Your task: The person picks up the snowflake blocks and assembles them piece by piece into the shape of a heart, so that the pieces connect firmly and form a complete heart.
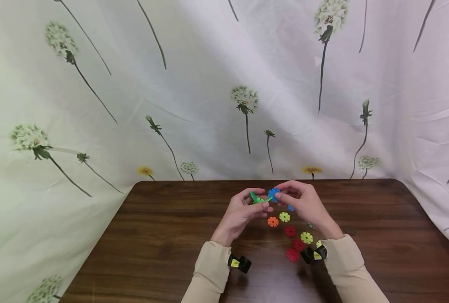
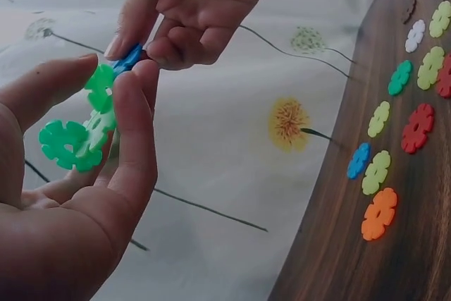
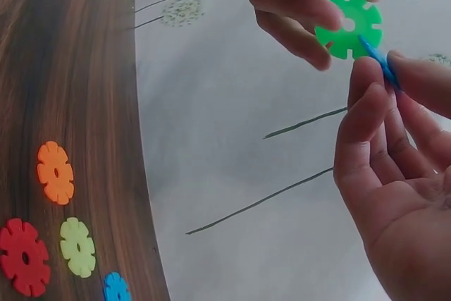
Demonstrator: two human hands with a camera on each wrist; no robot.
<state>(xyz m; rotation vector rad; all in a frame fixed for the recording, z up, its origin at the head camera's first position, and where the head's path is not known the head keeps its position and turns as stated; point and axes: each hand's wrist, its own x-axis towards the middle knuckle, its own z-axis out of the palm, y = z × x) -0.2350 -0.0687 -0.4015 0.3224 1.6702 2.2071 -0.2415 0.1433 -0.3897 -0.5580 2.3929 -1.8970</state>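
Joined green notched discs [image 2: 68,146] are pinched between the thumb and fingers of my left hand [image 1: 238,213]. My right hand [image 1: 305,205] pinches a blue notched disc [image 1: 273,193] between thumb and forefinger. Both hands are raised over the far part of the table, their fingertips close together. In the right wrist view the blue disc's edge meets the rim of one green disc [image 3: 365,27], turned at an angle to it. Fingers cover part of the green piece and much of the blue disc.
Loose notched discs lie on the brown wooden table [image 1: 164,240], among them an orange one [image 1: 273,221], a yellow-green one [image 1: 284,216] and several red ones [image 1: 290,231]. Behind the table's far edge hangs a white cloth [image 1: 209,126] printed with dandelions.
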